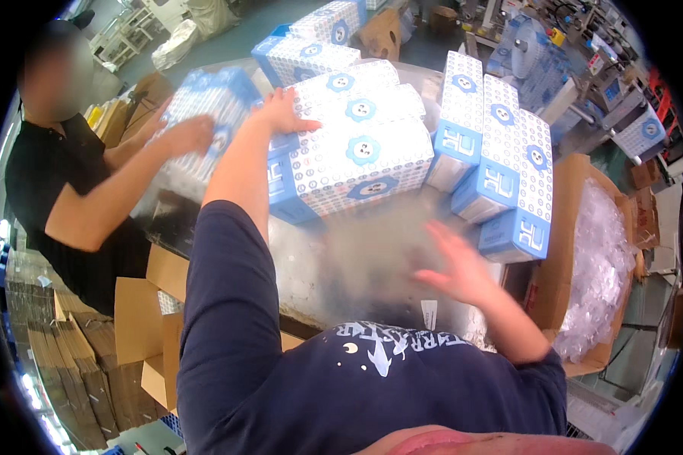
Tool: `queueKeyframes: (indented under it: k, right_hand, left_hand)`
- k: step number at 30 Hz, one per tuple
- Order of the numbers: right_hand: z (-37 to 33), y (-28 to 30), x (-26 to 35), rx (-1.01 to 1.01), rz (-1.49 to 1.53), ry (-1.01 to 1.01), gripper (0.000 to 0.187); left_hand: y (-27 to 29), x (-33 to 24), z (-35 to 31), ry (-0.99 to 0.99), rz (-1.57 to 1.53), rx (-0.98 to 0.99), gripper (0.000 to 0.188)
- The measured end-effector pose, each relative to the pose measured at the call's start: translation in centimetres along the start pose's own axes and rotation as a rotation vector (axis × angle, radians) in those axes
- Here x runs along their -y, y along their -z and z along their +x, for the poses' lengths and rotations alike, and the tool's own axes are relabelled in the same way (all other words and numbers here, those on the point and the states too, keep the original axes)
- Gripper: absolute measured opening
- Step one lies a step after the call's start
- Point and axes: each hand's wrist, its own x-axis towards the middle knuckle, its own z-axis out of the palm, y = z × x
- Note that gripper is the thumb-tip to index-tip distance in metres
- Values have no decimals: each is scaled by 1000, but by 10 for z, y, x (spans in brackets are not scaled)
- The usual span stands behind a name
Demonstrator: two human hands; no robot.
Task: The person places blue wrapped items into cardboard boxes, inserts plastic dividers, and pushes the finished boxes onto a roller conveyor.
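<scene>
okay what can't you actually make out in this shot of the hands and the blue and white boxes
Head view only:
- Right hand: motion-blurred, so whether it touches the table is unclear.
- Left hand: palm hidden against the big box, grip unclear.
- Co-worker's box: blurred, partly behind their hand.
- Carton of clear bags: contents too small to identify.

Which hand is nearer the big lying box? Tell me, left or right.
Left. The left hand rests on the top corner of the big lying box; the right hand hovers open over the table, apart from it.
</scene>
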Motion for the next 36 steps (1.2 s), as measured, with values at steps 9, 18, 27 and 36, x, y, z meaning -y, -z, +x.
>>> queueKeyframes:
  k: [9, 18, 27, 36]
  right_hand:
    - [113, -106, -20, -259, 1076, -89, 105]
    - [6, -18, -45, 315, 1133, -448, 71]
    - [45, -45, -28, 393, 1085, -319, 47]
    - [33, -35, 162, 454, 647, 566, 42]
  left_hand:
    - [-4, 33, -31, 102, -41, 273, 99]
    - [-32, -19, -244, -64, -502, 301, 89]
    - [-120, -6, -346, 214, -1650, 284, 67]
    - [104, 50, -573, 158, -1150, -406, 60]
